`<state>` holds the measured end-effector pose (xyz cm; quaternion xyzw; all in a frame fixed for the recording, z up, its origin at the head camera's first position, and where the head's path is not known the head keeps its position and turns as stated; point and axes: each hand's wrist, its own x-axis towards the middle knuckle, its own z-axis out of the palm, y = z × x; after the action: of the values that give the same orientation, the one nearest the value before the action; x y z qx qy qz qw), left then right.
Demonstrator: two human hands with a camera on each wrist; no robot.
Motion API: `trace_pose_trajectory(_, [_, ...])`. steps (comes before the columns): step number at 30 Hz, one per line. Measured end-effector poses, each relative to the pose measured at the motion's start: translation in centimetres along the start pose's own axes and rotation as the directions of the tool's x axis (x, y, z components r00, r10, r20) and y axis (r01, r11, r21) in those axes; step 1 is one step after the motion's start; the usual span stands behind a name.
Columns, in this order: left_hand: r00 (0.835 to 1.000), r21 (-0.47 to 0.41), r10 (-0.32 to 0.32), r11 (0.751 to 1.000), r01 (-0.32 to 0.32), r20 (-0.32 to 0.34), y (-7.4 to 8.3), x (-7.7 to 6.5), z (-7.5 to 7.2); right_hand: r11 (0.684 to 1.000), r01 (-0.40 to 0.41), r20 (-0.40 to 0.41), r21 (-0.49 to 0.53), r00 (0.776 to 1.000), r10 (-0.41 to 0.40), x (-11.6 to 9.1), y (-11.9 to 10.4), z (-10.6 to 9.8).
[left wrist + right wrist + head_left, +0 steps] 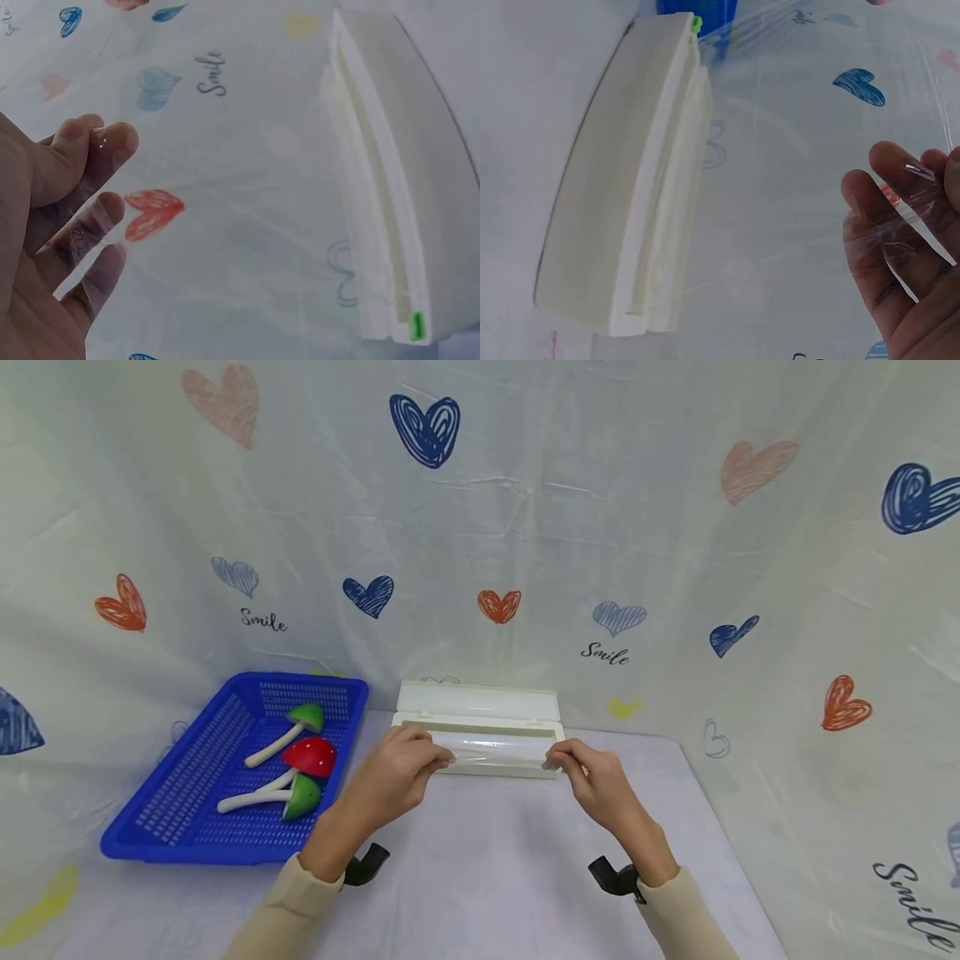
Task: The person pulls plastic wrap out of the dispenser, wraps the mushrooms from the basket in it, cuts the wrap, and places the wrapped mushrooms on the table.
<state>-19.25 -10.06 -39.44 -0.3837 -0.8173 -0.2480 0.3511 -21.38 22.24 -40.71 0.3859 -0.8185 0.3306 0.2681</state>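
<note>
A white cling film dispenser (477,700) stands at the back of the table with its lid raised. The roll (498,743) of clear film shows inside. My left hand (397,768) pinches one corner of the film between thumb and index finger; in the left wrist view its other fingers (97,221) are spread behind the sheet. On the other side, my right hand (602,783) pinches the film too. The right wrist view shows the transparent cling film (772,157) stretched between dispenser and hand, wrinkled over the fingertips (859,191).
At the left sits a blue plastic basket (187,760). Inside lie a red-capped toy mushroom (311,757) and two green-capped ones (303,796). A small green piece (417,326) marks one end of the dispenser. Behind the table hangs a heart-patterned curtain (540,543).
</note>
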Motion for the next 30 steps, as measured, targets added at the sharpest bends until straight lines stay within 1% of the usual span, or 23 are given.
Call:
trace_pose_trajectory(3, [0.999, -0.042, -0.021, 0.999, 0.023, 0.048, 0.4, -1.4, 0.1, 0.999, -0.005, 0.049, 0.049, 0.999, 0.003, -1.2, -0.4, 0.1])
trace_pose_trajectory(7, [0.99, -0.123, -0.007, 0.992, 0.025, 0.139, 0.7, -3.3, 0.6, 0.99, -0.034, 0.118, 0.138, 0.993, 0.018, -3.0, -0.7, 0.6])
trace_pose_trajectory(10, [0.982, -0.146, -0.008, 0.989, 0.037, 0.19, 0.8, -5.0, 1.4, 0.979, -0.107, 0.174, 0.171, 0.982, 0.077, -4.6, -0.8, 1.4])
trace_pose_trajectory(12, [0.972, -0.156, -0.04, 0.985, 0.077, 0.232, 0.9, -6.3, 2.1, 0.968, -0.175, 0.223, 0.183, 0.966, 0.132, -5.6, -0.8, 2.0])
trace_pose_trajectory(13, [0.965, -0.166, -0.06, 0.981, 0.105, 0.256, 1.0, -6.9, 2.5, 0.961, -0.208, 0.253, 0.183, 0.954, 0.159, -6.1, -0.8, 2.4])
trace_pose_trajectory(14, [0.955, -0.177, -0.081, 0.975, 0.136, 0.285, 1.1, -7.5, 2.9, 0.953, -0.239, 0.284, 0.185, 0.942, 0.182, -6.7, -0.7, 2.8])
trace_pose_trajectory(16, [0.923, -0.208, -0.134, 0.953, 0.219, 0.36, 1.2, -8.7, 3.5, 0.937, -0.293, 0.344, 0.19, 0.914, 0.216, -7.7, -0.5, 3.6])
trace_pose_trajectory(17, [0.903, -0.223, -0.161, 0.938, 0.266, 0.399, 1.1, -9.2, 3.7, 0.929, -0.316, 0.372, 0.19, 0.899, 0.23, -8.2, -0.4, 4.0])
trace_pose_trajectory(19, [0.869, -0.234, -0.187, 0.918, 0.321, 0.458, 1.1, -10.1, 4.3, 0.913, -0.368, 0.427, 0.176, 0.864, 0.266, -9.1, -0.1, 4.8])
trace_pose_trajectory(20, [0.845, -0.235, -0.206, 0.904, 0.357, 0.494, 1.1, -10.5, 4.5, 0.904, -0.393, 0.446, 0.167, 0.848, 0.287, -9.5, 0.1, 5.2])
trace_pose_trajectory(21, [0.825, -0.227, -0.219, 0.896, 0.382, 0.521, 1.0, -10.9, 4.8, 0.894, -0.422, 0.461, 0.15, 0.83, 0.314, -9.9, 0.2, 5.6])
trace_pose_trajectory(23, [0.794, -0.206, -0.238, 0.888, 0.411, 0.56, 0.9, -11.6, 5.3, 0.867, -0.482, 0.483, 0.125, 0.793, 0.371, -10.6, 0.5, 6.3])
trace_pose_trajectory(24, [0.782, -0.196, -0.243, 0.886, 0.419, 0.574, 0.8, -11.8, 5.6, 0.851, -0.513, 0.492, 0.112, 0.773, 0.401, -10.9, 0.6, 6.7])
trace_pose_trajectory(26, [0.748, -0.167, -0.28, 0.872, 0.46, 0.602, 0.6, -12.3, 6.0, 0.819, -0.564, 0.495, 0.107, 0.744, 0.448, -11.4, 0.9, 7.4])
trace_pose_trajectory(27, [0.742, -0.151, -0.296, 0.87, 0.47, 0.601, 0.6, -12.4, 6.2, 0.801, -0.589, 0.493, 0.108, 0.731, 0.471, -11.6, 1.0, 7.7])
trace_pose_trajectory(29, [0.716, -0.133, -0.35, 0.842, 0.523, 0.604, 0.5, -12.6, 6.6, 0.76, -0.637, 0.485, 0.126, 0.708, 0.513, -11.9, 1.3, 8.0])
trace_pose_trajectory(30, [0.702, -0.128, -0.383, 0.821, 0.557, 0.601, 0.5, -12.7, 6.7, 0.736, -0.662, 0.479, 0.139, 0.696, 0.535, -12.1, 1.4, 8.1])
